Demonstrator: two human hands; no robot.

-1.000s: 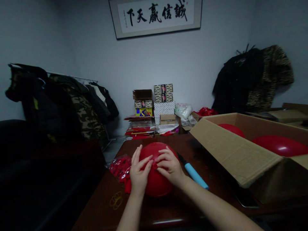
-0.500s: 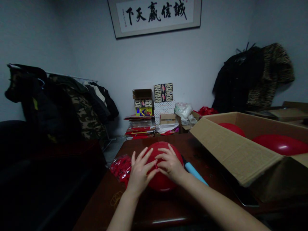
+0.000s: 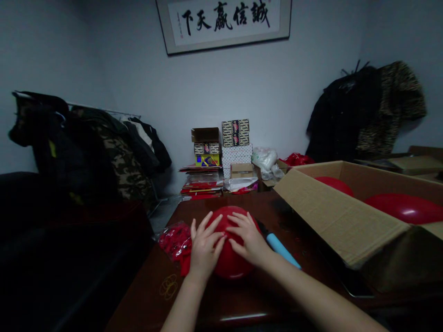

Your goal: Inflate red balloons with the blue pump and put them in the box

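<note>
An inflated red balloon (image 3: pixel 226 265) rests on the dark wooden table (image 3: pixel 242 304) right in front of me. My left hand (image 3: pixel 203 246) lies on its left side with fingers spread. My right hand (image 3: pixel 247 237) lies on its right side, fingers stretched over the top. Thumbs and forefingers of both hands meet at the balloon's neck in the middle; whether they pinch it is hard to make out. A blue and black hand pump (image 3: pixel 278 246) lies just right of the balloon.
A bag of red uninflated balloons (image 3: pixel 175 240) lies left of the balloon, rubber bands (image 3: pixel 168 287) nearer me. A large open cardboard box (image 3: pixel 346 216) with red balloons (image 3: pixel 403 207) stands at the right. Small boxes (image 3: pixel 235 145) are stacked at the far wall, coats hang left and right.
The balloon and both hands rose slightly and shifted right, then came back down toward the table. My left fingers spread out more over the balloon.
</note>
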